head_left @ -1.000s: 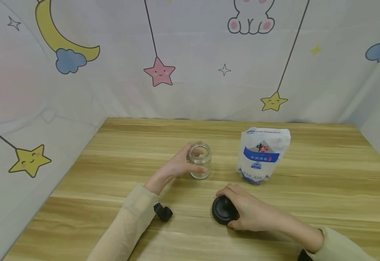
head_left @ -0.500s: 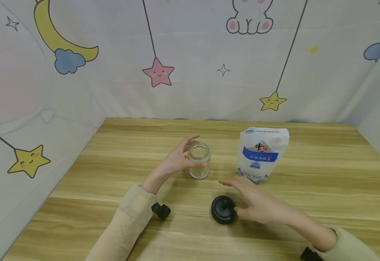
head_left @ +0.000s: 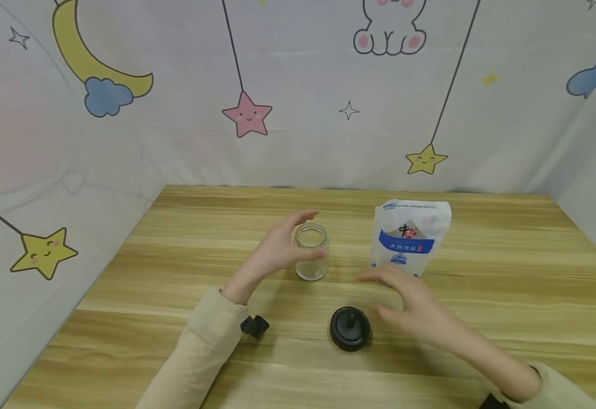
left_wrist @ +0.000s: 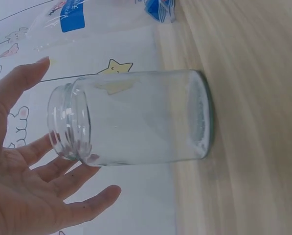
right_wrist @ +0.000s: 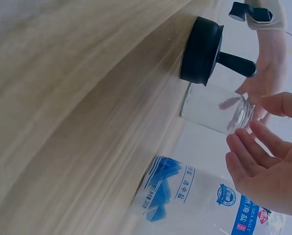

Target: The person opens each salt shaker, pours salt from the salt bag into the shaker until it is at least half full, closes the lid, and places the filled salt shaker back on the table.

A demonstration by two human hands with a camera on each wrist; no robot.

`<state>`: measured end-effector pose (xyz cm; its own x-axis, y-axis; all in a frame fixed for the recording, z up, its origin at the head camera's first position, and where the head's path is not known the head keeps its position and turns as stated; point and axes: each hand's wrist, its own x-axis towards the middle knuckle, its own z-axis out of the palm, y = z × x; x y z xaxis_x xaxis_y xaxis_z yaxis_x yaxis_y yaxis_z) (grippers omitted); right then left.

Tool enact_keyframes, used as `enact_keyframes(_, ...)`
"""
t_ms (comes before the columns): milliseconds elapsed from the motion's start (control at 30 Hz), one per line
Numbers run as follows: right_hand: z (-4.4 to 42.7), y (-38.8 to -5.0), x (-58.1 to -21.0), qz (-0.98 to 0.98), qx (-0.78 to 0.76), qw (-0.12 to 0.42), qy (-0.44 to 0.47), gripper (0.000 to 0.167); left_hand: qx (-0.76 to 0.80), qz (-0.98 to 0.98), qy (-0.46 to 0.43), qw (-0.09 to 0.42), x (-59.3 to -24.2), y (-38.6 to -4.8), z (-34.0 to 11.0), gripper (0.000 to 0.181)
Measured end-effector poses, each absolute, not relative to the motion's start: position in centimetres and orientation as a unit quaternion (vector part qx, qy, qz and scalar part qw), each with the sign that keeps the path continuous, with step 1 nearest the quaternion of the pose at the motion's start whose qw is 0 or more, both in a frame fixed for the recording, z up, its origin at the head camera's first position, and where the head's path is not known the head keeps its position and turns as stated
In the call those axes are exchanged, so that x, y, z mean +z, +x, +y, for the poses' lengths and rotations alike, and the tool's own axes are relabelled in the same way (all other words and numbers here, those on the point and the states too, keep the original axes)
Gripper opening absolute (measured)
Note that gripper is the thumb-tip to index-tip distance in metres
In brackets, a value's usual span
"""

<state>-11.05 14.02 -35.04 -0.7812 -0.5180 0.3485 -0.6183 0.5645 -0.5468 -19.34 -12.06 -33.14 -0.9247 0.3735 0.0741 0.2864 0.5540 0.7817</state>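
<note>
An uncapped clear glass jar stands upright on the wooden table. My left hand is spread around its upper part, thumb in front and fingers behind; the left wrist view shows the hand relaxed near the jar's neck, not gripping it. A round black lid with a short upright knob lies on the table in front of the jar. To the right of the lid, my right hand hovers apart from it, fingers loosely extended and holding nothing. Behind that hand stands a white and blue salt pouch.
A white curtain printed with stars and a moon hangs behind and beside the table. Black wrist cameras sit at both cuffs, near the tabletop.
My right hand has let go of the black lid and drawn back up and right. The lid's knob now shows. My left hand's fingers have loosened away from the jar.
</note>
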Motion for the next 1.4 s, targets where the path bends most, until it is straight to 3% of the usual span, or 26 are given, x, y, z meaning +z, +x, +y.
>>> enact_keyframes(567, 16.2, -10.9, -35.7, -0.895, 0.344, 0.125, 0.254, 0.033, 0.397, 0.898, 0.186, -0.033, -31.4, -18.5, -10.4, 0.076)
enact_keyframes(767, 17.0, -10.9, -35.9, -0.905, 0.349, 0.116, 0.216, 0.029, 0.408, 0.89, 0.196, -0.054, -31.0, -18.2, -9.6, 0.072)
enact_keyframes(1400, 19.3, -11.0, -36.4, -0.919, 0.348, 0.109, 0.151, 0.023, 0.429, 0.874, 0.225, -0.041, -30.6, -17.2, -6.7, 0.074)
